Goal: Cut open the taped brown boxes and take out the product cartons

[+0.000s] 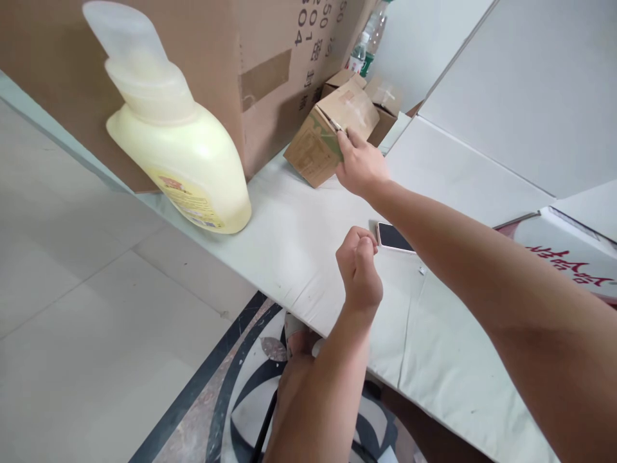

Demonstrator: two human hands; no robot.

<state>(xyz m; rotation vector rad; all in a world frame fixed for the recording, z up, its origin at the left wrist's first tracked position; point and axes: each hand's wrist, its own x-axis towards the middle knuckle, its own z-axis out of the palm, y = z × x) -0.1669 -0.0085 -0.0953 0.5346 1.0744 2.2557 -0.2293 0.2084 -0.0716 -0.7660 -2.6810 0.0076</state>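
Observation:
My right hand (360,166) reaches forward and grips the near end of a small brown cardboard box (322,136) that lies tilted on the white cardboard sheet (299,244). My left hand (359,270) hovers closer to me above the sheet, its fingers curled into a loose fist; whether anything is in it cannot be seen. A phone (393,236) lies face up on the sheet just right of the left hand, partly under my right forearm.
A pale yellow pump bottle (178,141) stands at the left against a large brown carton (250,71). More small brown boxes (385,103) and plastic water bottles (366,45) sit behind. White flattened cardboard (520,96) spreads to the right. Tiled floor lies at the left.

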